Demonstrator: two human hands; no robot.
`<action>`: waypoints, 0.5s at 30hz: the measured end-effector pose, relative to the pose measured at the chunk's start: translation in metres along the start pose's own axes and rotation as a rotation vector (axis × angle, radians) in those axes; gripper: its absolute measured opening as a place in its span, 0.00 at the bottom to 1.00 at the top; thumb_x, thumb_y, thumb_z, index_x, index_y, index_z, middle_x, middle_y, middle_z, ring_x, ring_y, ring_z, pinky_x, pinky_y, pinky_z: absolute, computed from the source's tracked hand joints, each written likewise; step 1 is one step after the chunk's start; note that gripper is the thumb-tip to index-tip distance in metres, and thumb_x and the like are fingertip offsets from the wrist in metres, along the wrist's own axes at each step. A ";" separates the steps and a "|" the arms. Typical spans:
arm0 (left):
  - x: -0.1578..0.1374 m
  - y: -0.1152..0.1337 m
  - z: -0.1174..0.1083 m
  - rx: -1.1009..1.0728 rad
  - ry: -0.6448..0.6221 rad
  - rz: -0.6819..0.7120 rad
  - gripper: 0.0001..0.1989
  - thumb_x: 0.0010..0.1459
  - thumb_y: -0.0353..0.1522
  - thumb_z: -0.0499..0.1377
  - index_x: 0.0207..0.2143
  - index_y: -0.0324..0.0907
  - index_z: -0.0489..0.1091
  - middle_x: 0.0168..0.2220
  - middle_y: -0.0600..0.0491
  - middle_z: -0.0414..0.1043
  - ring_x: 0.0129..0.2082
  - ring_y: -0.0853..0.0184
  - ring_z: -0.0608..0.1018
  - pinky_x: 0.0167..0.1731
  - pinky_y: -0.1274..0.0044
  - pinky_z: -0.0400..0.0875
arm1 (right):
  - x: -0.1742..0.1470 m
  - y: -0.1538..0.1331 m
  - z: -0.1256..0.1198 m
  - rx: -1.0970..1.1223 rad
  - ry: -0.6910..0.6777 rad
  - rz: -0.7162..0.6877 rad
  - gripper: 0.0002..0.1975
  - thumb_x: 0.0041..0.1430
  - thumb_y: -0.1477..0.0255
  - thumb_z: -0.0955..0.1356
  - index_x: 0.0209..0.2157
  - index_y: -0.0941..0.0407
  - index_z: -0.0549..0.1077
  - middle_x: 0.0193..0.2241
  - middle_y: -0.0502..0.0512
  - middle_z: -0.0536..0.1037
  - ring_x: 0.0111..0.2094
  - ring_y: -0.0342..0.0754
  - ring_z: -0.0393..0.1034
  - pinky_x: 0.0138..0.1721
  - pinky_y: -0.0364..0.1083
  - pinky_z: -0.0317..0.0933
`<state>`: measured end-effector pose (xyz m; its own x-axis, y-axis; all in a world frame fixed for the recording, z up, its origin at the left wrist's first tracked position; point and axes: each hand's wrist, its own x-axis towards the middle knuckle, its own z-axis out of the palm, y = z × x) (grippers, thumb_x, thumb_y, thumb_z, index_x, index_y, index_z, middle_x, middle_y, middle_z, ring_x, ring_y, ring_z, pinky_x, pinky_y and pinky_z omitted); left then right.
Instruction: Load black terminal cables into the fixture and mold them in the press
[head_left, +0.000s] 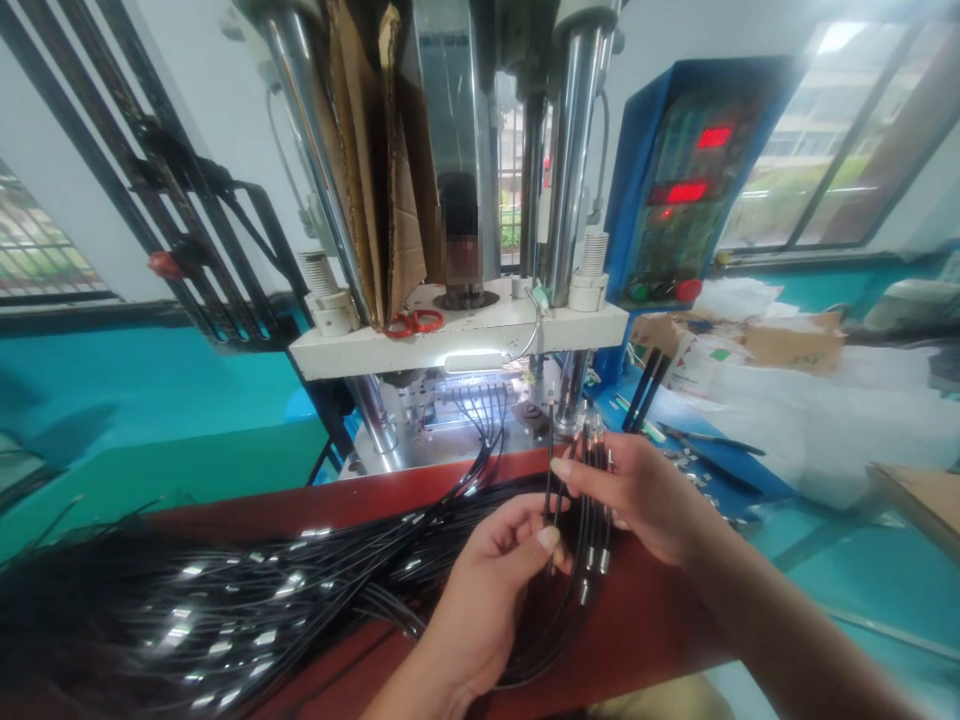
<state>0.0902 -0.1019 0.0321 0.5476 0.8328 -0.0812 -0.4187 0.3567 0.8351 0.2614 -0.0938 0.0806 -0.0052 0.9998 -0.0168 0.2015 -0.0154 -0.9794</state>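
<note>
Your single cable (551,432) is slim, black and metal-tipped, standing nearly upright above the red table (652,625); your left hand (495,570) pinches it low between thumb and fingers; your right hand (641,492), thumb tip beside it higher up, grips a cable bundle (598,515).

Red-brown tbl (645,625) has lg pile of thin blk cables (360,560) on it, L side to ctr, w/ shiny silvery bits (178,633) thru pile.

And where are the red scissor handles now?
In the head view, the red scissor handles lie left of centre on the white machine plate, beside the cardboard.
</note>
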 end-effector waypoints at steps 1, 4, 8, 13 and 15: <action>0.000 0.000 0.000 -0.022 -0.003 -0.006 0.14 0.58 0.33 0.63 0.46 0.38 0.73 0.28 0.53 0.66 0.30 0.71 0.68 0.36 0.77 0.61 | 0.000 -0.001 0.000 -0.008 -0.004 -0.005 0.12 0.58 0.60 0.70 0.29 0.55 0.74 0.22 0.49 0.75 0.19 0.43 0.65 0.18 0.41 0.56; 0.001 0.001 0.001 -0.049 -0.019 -0.010 0.11 0.59 0.33 0.61 0.44 0.39 0.73 0.25 0.55 0.63 0.28 0.71 0.67 0.34 0.78 0.60 | -0.002 -0.002 0.000 -0.054 -0.014 -0.045 0.13 0.58 0.60 0.70 0.28 0.55 0.74 0.22 0.49 0.74 0.21 0.43 0.66 0.21 0.41 0.59; 0.003 0.000 0.000 -0.059 -0.037 0.013 0.09 0.59 0.33 0.62 0.42 0.39 0.73 0.24 0.56 0.61 0.27 0.72 0.65 0.32 0.78 0.59 | -0.004 -0.004 0.000 -0.047 -0.035 -0.037 0.15 0.58 0.58 0.70 0.28 0.57 0.75 0.22 0.50 0.75 0.22 0.44 0.68 0.22 0.42 0.60; 0.002 -0.001 -0.001 -0.058 -0.028 0.026 0.09 0.58 0.31 0.63 0.41 0.38 0.73 0.26 0.55 0.63 0.28 0.72 0.65 0.34 0.78 0.59 | -0.006 -0.001 0.001 0.054 -0.080 0.028 0.14 0.58 0.59 0.70 0.29 0.57 0.74 0.22 0.51 0.76 0.20 0.44 0.67 0.20 0.42 0.58; 0.001 -0.002 -0.002 -0.055 -0.027 0.029 0.08 0.57 0.31 0.64 0.40 0.38 0.73 0.27 0.55 0.64 0.28 0.72 0.66 0.34 0.78 0.59 | -0.006 0.003 0.003 0.136 -0.089 0.057 0.14 0.58 0.59 0.70 0.29 0.57 0.73 0.21 0.50 0.75 0.19 0.43 0.66 0.19 0.41 0.57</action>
<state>0.0906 -0.1010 0.0292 0.5541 0.8314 -0.0423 -0.4734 0.3565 0.8054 0.2593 -0.1000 0.0773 -0.0860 0.9927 -0.0849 0.0696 -0.0791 -0.9944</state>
